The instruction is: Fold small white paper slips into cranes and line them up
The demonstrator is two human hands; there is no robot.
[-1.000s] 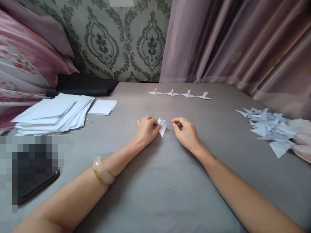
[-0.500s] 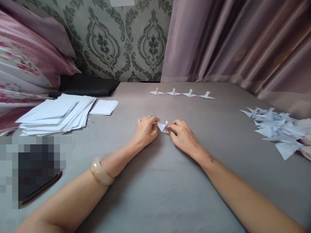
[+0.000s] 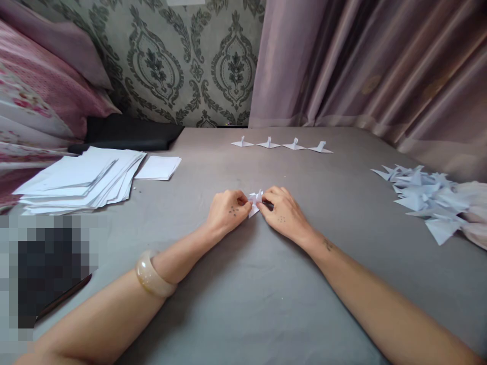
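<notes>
Here, label by label:
Left hand: [image 3: 228, 210] resting on the grey bed sheet [image 3: 243, 304], fingers closed on the left edge of a small folded white paper piece [image 3: 254, 201]; pale bangle [image 3: 152, 276] on the wrist.
Right hand: [image 3: 281, 215] also down on the sheet, fingertips pinching the right side of the same paper piece.
Hands together: drawn close, nearly meeting, the paper clamped between them.
Paper piece: at the middle of the sheet, held just above the cloth or touching it, hard to tell which; exact fold hidden by the fingers.
Row of four: small folded paper figures [image 3: 281, 145] standing in a line on the far part of the sheet, well apart from the hands.
Right heap: loose pile of folded white paper shapes [image 3: 422, 195] near the right edge, beside pale cloth.
Left stack: untidy stack of white paper sheets [image 3: 79, 177] with a smaller stack of paper squares [image 3: 159, 167] just beside it.
Near left: dark flat item, largely blurred out.
Backdrop: patterned grey wallpaper [image 3: 182, 61], mauve curtain [image 3: 361, 66], pink floral bedding [image 3: 34, 96] at far left.
</notes>
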